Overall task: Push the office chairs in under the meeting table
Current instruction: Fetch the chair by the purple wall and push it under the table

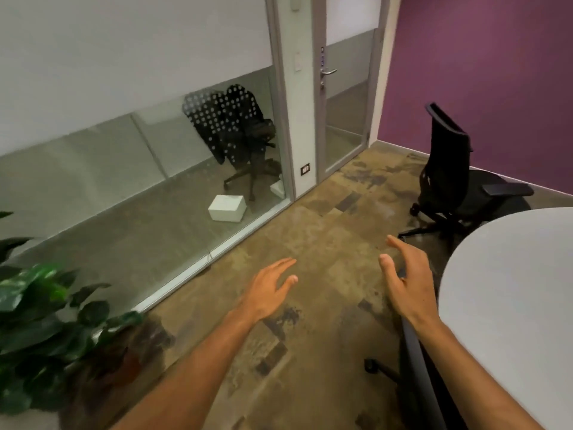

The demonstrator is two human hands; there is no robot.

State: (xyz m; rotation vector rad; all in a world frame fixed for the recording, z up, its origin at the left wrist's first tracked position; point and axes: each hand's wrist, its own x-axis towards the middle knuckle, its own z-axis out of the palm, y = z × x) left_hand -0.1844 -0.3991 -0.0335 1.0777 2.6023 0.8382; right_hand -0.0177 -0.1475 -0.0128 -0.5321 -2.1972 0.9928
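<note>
A white rounded meeting table [508, 293] fills the right side. A black office chair [449, 172] stands at its far end near the purple wall, seat turned toward the table and partly hidden by the table's edge. A second chair's dark backrest edge [418, 367] and one caster show under my right forearm, tucked against the table. My left hand [269, 290] hovers over the carpet, fingers spread and holding nothing. My right hand [406, 280] is raised beside the table's edge, fingers apart, empty.
A glass partition [155, 181] runs along the left, with another black chair [238, 135] and a white box [227, 207] behind it. A glass door [344, 113] stands at the back. A leafy green plant [46, 321] sits at the lower left. Patterned carpet lies between.
</note>
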